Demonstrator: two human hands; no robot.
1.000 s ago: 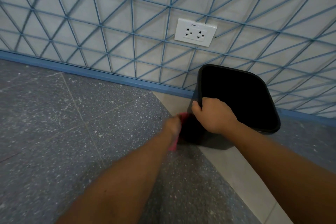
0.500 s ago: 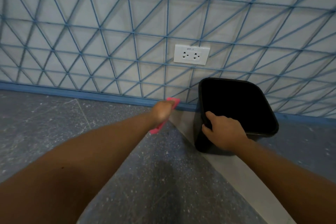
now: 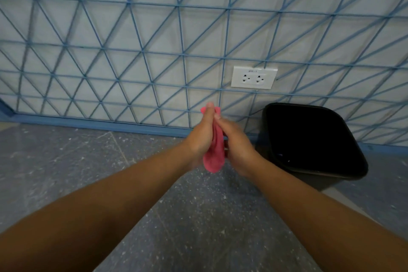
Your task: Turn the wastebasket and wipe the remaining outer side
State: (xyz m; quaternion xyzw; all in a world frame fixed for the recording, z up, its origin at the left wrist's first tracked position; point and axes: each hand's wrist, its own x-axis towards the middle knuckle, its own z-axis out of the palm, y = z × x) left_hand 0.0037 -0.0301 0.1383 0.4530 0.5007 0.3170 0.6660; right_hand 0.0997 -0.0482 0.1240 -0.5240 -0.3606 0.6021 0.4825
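Observation:
A pink cloth hangs folded between both my hands, held up in front of the wall. My left hand grips it from the left, fingers reaching to its top edge. My right hand holds it from the right, thumb on the upper part. A black waste bin stands on the floor to the right, against the wall, its inside dark. Neither hand touches the bin.
A white double wall socket sits above the bin on a pale wall with a blue triangle pattern. A blue skirting runs along the wall's foot. The floor is speckled grey with a lighter strip near the bin.
My right hand has let go of the bin's rim and joined the left on the pink cloth. The left hand has lifted the cloth up. The view has tilted upward.

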